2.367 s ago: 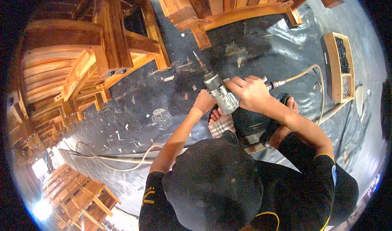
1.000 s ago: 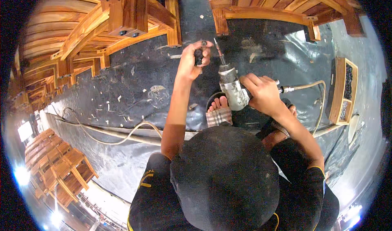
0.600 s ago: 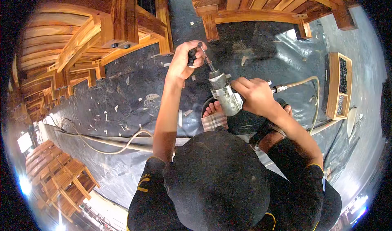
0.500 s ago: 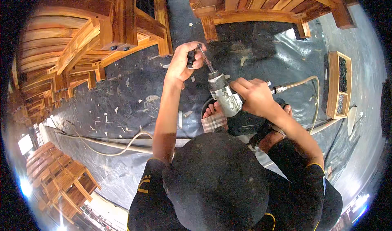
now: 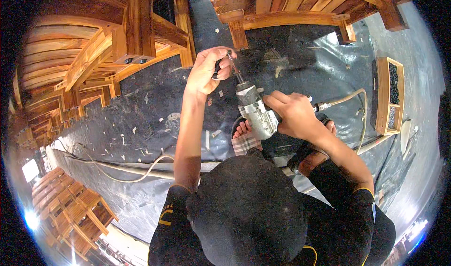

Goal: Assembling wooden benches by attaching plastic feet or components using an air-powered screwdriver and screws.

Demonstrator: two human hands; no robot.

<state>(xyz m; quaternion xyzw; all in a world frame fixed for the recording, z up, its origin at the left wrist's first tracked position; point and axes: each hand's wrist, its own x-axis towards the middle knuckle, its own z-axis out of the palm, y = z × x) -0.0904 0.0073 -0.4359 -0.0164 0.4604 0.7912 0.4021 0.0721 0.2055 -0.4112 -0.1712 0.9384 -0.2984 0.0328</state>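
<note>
Silver air driver point(image 5: 257, 113) sits near the middle of your view; take it as the centre of the clock, with twelve at the top. Its bit point(image 5: 237, 74) points to eleven. Going left to right, slatted wooden furniture point(image 5: 75, 209) is grouped at eight o'clock, well apart. At ten rises a large wooden frame point(image 5: 134, 31), two dark round bolt ends showing on its near post. Pale scraps point(image 5: 207, 140) dot the dark floor sheet point(image 5: 300, 61). At seven is your plaid-strapped sandal point(image 5: 244, 146); at six your black cap point(image 5: 249, 209) blocks much of the ground. More slatted furniture point(image 5: 293, 19) stands between twelve and one. A tan hose point(image 5: 346, 96) curves away at three.

Farther out at three, a wooden box point(image 5: 382, 92) has two compartments: the longer upper one holds small dark pieces point(image 5: 393, 82), the shorter lower one grey pieces point(image 5: 392, 118).

Your left hand point(image 5: 205, 73), at half past ten, has thumb and forefinger closed on a small dark piece point(image 5: 229, 53) by the bit's tip; whether they touch, you cannot tell. Its other fingers curl over something black. Your right hand point(image 5: 296, 116), at three, wraps the driver's handle, fingers closed.
</note>
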